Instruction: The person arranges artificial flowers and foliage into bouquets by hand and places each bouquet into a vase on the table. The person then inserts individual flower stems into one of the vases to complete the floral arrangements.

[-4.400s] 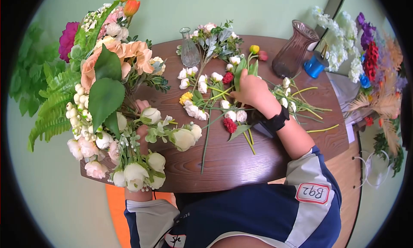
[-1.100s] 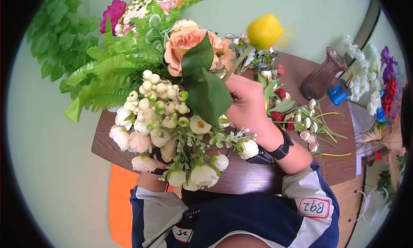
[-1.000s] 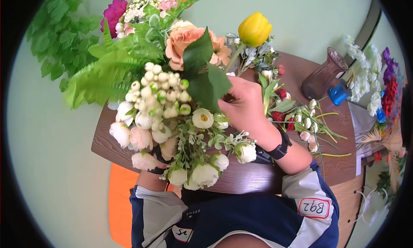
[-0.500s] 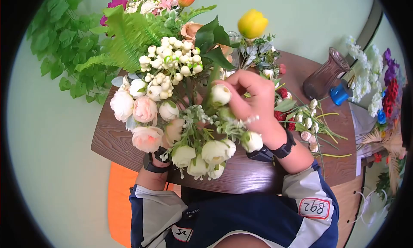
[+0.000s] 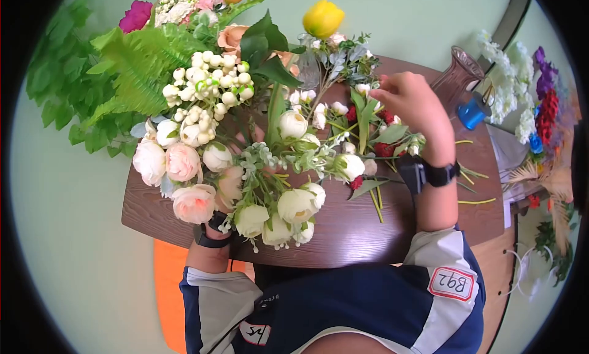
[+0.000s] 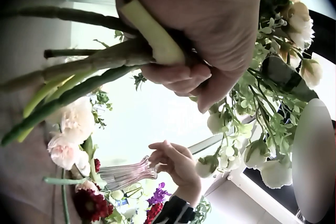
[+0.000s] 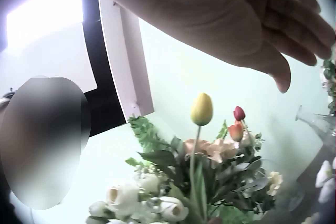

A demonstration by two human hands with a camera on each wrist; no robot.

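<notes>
My left hand (image 6: 205,29) grips a bundle of green stems (image 6: 105,58) in the left wrist view. In the head view, blooms largely hide that hand. The bouquet it holds has cream ranunculus (image 5: 297,203), pale pink blooms (image 5: 184,162), white berries (image 5: 211,81) and a fern (image 5: 132,69). A yellow tulip (image 5: 323,19) rises above the rest; the right wrist view shows it upright among leaves. Holding nothing, my right hand (image 5: 420,105) is apart from the bouquet, over the loose flowers, its fingers loosely extended (image 7: 236,24).
Loose cut flowers, including red ones (image 5: 383,150), lie on the wooden table (image 5: 343,231). A clear glass vase (image 5: 311,72) stands at the back, beside more sprigs. At right are a purplish ribbed vase (image 5: 457,75), a blue ribbon spool (image 5: 472,111) and further flowers (image 5: 546,111).
My right hand picked up the yellow tulip and brought it to the bouquet. It has since let go and moved right, over the table. My left hand keeps its grip on the stems.
</notes>
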